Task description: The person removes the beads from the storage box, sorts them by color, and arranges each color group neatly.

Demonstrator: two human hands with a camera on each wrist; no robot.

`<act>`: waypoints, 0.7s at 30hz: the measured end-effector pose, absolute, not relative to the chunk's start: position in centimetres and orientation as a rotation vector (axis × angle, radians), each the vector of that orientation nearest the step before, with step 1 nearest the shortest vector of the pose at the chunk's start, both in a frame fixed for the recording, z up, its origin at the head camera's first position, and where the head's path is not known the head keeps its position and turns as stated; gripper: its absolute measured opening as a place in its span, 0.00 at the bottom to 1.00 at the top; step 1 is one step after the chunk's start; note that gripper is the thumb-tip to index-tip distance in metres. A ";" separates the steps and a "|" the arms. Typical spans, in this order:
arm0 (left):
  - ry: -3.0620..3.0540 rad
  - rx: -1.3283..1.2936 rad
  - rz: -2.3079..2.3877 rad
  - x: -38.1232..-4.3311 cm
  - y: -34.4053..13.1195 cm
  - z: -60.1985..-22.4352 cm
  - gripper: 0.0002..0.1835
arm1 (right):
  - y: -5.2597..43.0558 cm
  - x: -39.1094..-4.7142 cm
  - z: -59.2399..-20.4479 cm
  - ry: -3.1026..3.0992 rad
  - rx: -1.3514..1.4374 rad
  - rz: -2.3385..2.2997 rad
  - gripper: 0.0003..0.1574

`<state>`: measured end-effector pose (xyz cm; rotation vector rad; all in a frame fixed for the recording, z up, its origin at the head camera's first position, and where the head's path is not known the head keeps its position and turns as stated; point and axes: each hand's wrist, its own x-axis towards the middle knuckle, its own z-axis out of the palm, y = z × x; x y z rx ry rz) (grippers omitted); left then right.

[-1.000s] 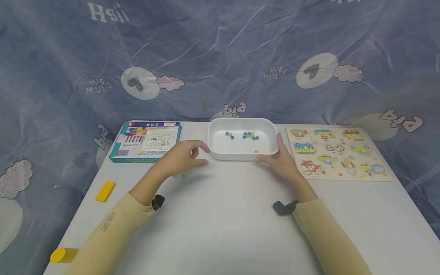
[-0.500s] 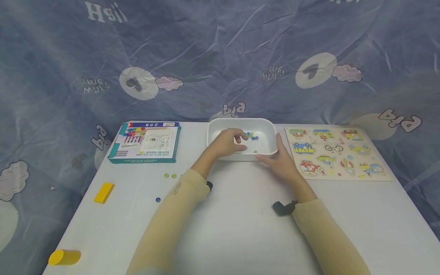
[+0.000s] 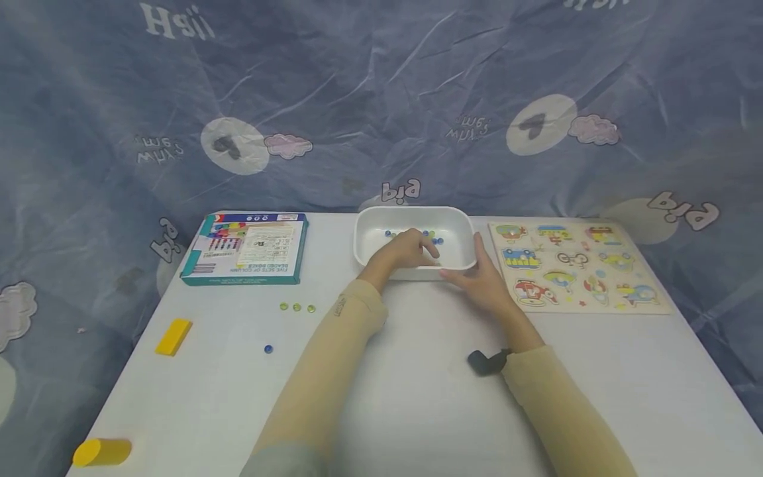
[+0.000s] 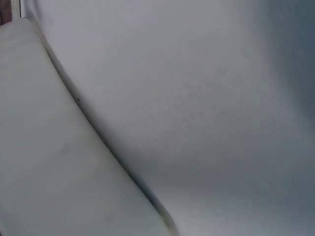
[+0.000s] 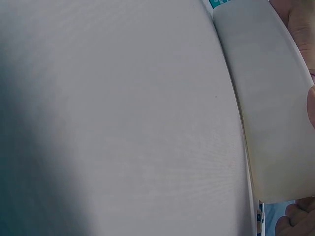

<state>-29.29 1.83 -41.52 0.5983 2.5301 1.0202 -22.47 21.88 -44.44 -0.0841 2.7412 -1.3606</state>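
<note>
A white oblong tray stands at the back middle of the table, with several small blue and yellow-green beads in it. My right hand grips its right end, thumb on the front rim and fingers along the side wall; the right thumb also shows in the right wrist view. Over the front rim reaches my left hand, fingers bent down close to the tray floor at the front right. I cannot tell whether a bead is between its fingertips. The tray's wall fills the left wrist view's lower left.
Left of the tray lies a teal-edged box. In front of it are three yellow-green beads and a blue bead. A yellow block and yellow cylinder are further left. A wooden picture puzzle board lies at right.
My left hand has moved right from beside the tray into it, then lowered its fingers toward the front right. The right hand has kept its grip on the tray.
</note>
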 end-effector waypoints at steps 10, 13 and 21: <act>2.450 0.632 0.928 -30.0 1.4 -41.8 0.09 | 21.8 -22.7 -44.8 2.754 -0.066 -1.352 0.76; 2.435 0.618 0.913 -30.1 1.5 -42.1 0.09 | 21.8 -22.6 -44.8 2.746 -0.066 -1.351 0.76; 2.440 0.610 0.924 -30.3 1.8 -42.4 0.10 | 21.8 -22.4 -44.6 2.746 -0.048 -1.361 0.75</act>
